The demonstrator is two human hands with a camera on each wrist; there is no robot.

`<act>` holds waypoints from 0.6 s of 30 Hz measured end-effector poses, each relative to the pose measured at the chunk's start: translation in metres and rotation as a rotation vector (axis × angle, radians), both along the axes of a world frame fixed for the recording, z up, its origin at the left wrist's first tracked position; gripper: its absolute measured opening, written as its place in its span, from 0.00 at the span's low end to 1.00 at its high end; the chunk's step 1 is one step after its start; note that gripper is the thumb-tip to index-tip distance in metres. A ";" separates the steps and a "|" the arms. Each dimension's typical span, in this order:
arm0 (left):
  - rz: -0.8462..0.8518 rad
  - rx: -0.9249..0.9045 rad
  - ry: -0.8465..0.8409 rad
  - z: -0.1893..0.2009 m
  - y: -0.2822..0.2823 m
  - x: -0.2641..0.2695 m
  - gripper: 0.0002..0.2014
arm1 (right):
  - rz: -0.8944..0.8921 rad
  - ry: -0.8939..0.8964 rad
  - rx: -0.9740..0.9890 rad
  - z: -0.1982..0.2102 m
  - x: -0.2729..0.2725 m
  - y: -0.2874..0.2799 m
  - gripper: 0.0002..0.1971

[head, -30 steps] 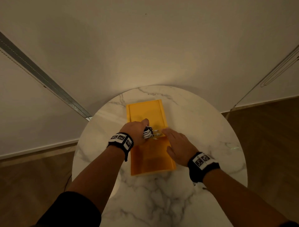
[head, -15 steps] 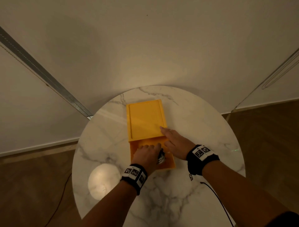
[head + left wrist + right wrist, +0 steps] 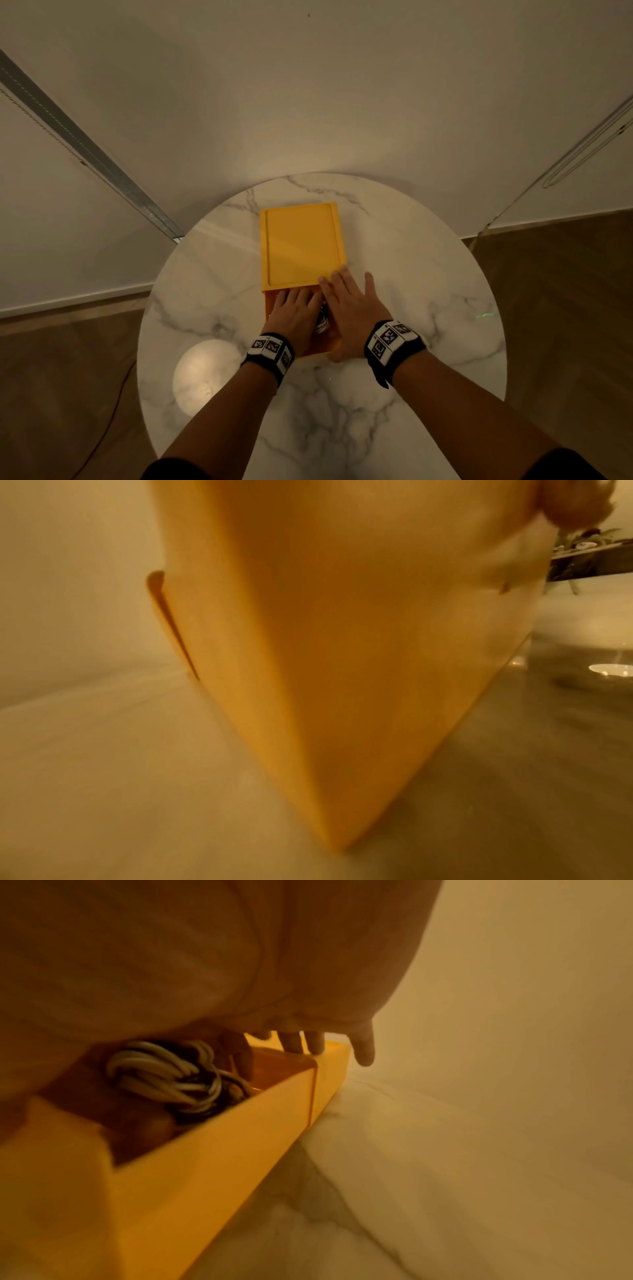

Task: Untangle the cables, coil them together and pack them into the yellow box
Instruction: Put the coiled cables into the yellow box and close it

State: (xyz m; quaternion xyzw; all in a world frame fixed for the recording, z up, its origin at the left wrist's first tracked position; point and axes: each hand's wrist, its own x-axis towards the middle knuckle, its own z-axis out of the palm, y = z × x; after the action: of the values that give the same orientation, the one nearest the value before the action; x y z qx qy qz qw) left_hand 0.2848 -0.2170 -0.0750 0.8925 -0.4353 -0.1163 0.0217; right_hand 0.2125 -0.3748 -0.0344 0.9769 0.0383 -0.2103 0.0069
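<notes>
The yellow box (image 3: 337, 344) lies on the marble table, its sliding lid (image 3: 301, 246) covering the far part and the near end uncovered. The black-and-white cable coil (image 3: 322, 322) sits inside that open end, clearer in the right wrist view as cable coil (image 3: 164, 1074). My left hand (image 3: 296, 301) lies over the coil inside the box, fingers stretched forward towards the lid's edge. My right hand (image 3: 346, 291) rests flat along the box's right wall, fingertips (image 3: 294, 1042) on the lid's near right corner. The left wrist view shows only the box's outer wall (image 3: 308, 669).
The round marble table (image 3: 428, 274) stands against a pale wall. A lamp's bright reflection (image 3: 205, 373) shows on its near left. Wood floor surrounds it, with a thin cord (image 3: 113, 404) on the floor at the left.
My left hand brought the coil from above the lid back and down into the box's open near end and flattened over it. My right hand stayed along the box's right side.
</notes>
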 end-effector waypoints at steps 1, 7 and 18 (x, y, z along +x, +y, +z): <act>-0.007 -0.054 0.007 -0.002 0.004 0.001 0.43 | 0.008 -0.006 -0.024 -0.002 0.001 0.002 0.76; 0.018 -0.187 0.025 0.001 0.017 -0.005 0.33 | 0.031 -0.017 -0.067 -0.003 0.004 0.007 0.72; 0.107 -0.479 0.272 -0.009 0.029 -0.009 0.26 | 0.105 -0.172 0.013 0.011 0.011 0.007 0.54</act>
State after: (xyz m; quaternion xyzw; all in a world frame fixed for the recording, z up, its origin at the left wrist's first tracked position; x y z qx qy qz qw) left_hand 0.2755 -0.1879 -0.0842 0.8598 -0.3960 -0.1275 0.2962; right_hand 0.2234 -0.3675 -0.0237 0.9880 0.0899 -0.1245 0.0150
